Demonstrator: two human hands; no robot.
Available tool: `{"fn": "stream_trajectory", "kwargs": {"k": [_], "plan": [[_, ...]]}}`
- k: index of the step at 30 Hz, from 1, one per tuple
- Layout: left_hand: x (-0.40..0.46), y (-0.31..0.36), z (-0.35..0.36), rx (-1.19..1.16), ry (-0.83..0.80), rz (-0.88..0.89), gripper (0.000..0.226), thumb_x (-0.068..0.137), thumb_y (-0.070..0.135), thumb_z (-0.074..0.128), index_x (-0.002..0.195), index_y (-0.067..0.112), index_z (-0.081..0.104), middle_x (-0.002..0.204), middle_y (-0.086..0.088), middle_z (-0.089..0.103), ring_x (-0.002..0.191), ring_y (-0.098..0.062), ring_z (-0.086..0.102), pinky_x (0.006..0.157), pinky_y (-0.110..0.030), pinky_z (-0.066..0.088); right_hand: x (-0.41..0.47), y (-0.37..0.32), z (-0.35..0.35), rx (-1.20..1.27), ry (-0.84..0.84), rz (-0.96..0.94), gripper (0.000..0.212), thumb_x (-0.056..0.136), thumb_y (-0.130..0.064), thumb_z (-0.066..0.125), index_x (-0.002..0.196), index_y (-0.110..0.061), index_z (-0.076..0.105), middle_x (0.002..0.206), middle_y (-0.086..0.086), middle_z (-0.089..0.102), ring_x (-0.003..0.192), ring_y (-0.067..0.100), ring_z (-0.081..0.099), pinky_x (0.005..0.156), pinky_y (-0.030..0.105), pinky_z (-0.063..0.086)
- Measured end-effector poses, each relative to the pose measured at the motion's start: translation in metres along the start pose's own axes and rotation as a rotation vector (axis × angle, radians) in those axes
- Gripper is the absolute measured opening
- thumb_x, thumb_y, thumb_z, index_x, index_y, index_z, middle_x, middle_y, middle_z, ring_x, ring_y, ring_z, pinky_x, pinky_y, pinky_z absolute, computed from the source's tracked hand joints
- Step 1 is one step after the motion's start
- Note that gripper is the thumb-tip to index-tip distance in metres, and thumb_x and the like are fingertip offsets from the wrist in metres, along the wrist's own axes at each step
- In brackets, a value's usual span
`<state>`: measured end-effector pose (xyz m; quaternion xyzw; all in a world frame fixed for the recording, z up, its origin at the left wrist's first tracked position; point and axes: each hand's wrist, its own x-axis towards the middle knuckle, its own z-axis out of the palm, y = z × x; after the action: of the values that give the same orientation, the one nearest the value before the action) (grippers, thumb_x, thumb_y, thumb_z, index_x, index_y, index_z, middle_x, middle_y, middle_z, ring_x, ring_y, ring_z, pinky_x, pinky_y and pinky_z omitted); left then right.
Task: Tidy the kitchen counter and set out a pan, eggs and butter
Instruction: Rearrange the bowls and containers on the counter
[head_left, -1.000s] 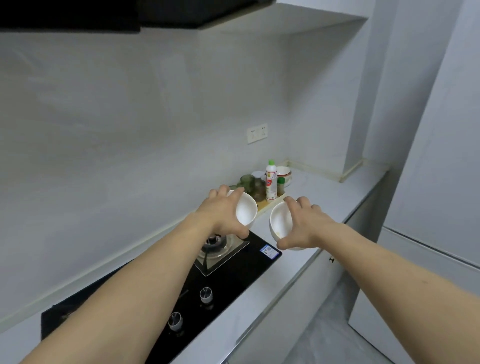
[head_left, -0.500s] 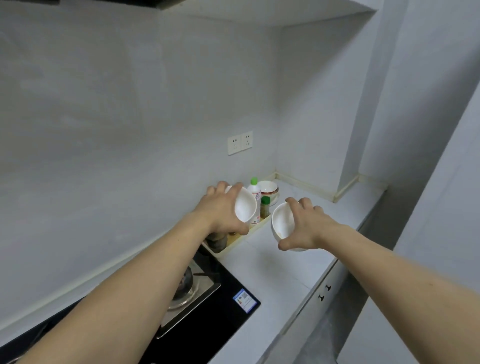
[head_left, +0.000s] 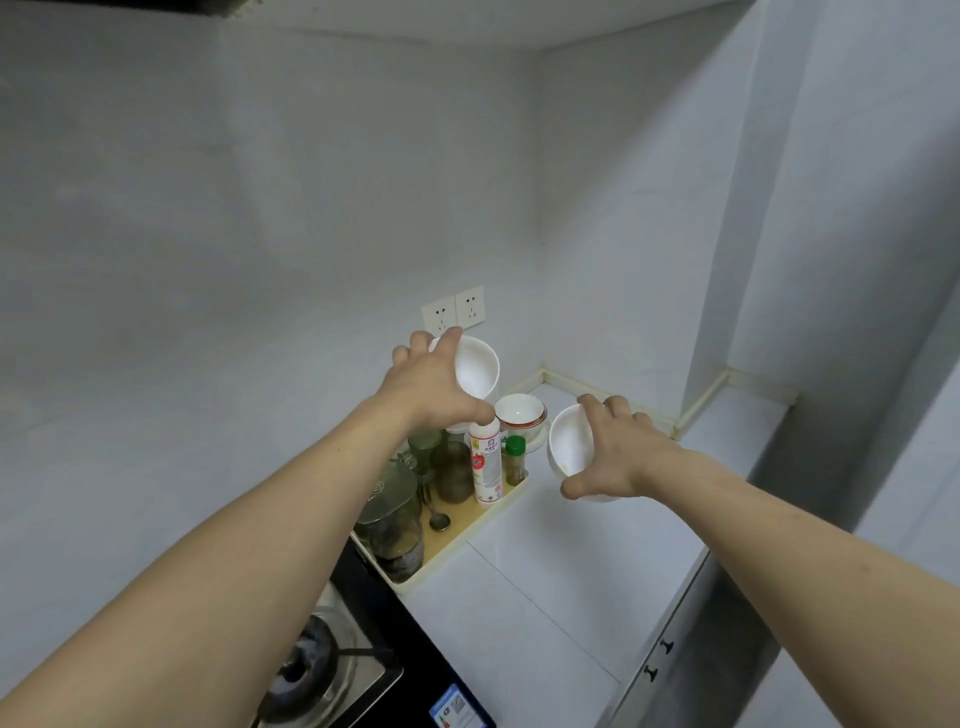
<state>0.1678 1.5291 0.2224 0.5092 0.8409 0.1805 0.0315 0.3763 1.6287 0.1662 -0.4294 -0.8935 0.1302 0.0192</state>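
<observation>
Bowls are what I'm carrying: my left hand (head_left: 434, 387) grips one white bowl (head_left: 475, 366) by its rim, mouth tipped right, held in the air above the yellow tray (head_left: 457, 540); my right hand (head_left: 615, 452) grips a second bowl (head_left: 569, 441) just right of the tray, low over the surface (head_left: 561, 561). A red-rimmed bowl (head_left: 519, 413) sits behind the tray in the corner, between my hands, slightly nearer the left. I judge stacking there comes next. Bare surface lies right of the tray; the tray itself is crowded with jars and a bottle (head_left: 485, 462).
</observation>
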Motion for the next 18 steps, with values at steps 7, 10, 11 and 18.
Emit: {"fn": "stream_trajectory", "kwargs": {"k": [7, 10, 11, 18], "plan": [[0.082, 0.023, 0.024, -0.025, -0.013, -0.081, 0.110, 0.061, 0.045, 0.076, 0.150, 0.031, 0.012, 0.146, -0.005, 0.020, 0.133, -0.032, 0.021, 0.094, -0.040, 0.038, 0.086, 0.040, -0.002, 0.011, -0.044, -0.031, 0.113, 0.061, -0.056, 0.073, 0.149, -0.027, 0.007, 0.140, 0.002, 0.025, 0.124, 0.031, 0.034, 0.086, 0.038, 0.043], [0.128, 0.036, 0.041, -0.008, -0.045, -0.116, 0.110, 0.062, 0.046, 0.076, 0.151, 0.030, 0.012, 0.146, -0.007, 0.022, 0.133, -0.033, 0.022, 0.096, -0.042, 0.038, 0.131, 0.061, -0.004, 0.023, -0.057, -0.033, 0.113, 0.060, -0.056, 0.074, 0.148, -0.027, 0.008, 0.138, 0.002, 0.026, 0.122, 0.031, 0.034, 0.086, 0.038, 0.044], [0.142, 0.039, 0.048, 0.017, -0.051, -0.118, 0.110, 0.062, 0.048, 0.076, 0.151, 0.029, 0.013, 0.146, -0.008, 0.023, 0.133, -0.034, 0.023, 0.097, -0.042, 0.037, 0.143, 0.069, -0.004, 0.034, -0.058, -0.032, 0.113, 0.059, -0.056, 0.074, 0.147, -0.027, 0.009, 0.138, 0.002, 0.026, 0.122, 0.031, 0.034, 0.087, 0.039, 0.044], [0.238, 0.056, 0.118, 0.159, -0.171, -0.151, 0.109, 0.061, 0.056, 0.074, 0.149, 0.025, 0.019, 0.142, -0.012, 0.034, 0.130, -0.033, 0.026, 0.097, -0.039, 0.033, 0.220, 0.122, 0.022, 0.099, -0.057, -0.019, 0.113, 0.056, -0.057, 0.074, 0.145, -0.027, 0.011, 0.135, 0.001, 0.028, 0.117, 0.030, 0.037, 0.089, 0.039, 0.043]]}}
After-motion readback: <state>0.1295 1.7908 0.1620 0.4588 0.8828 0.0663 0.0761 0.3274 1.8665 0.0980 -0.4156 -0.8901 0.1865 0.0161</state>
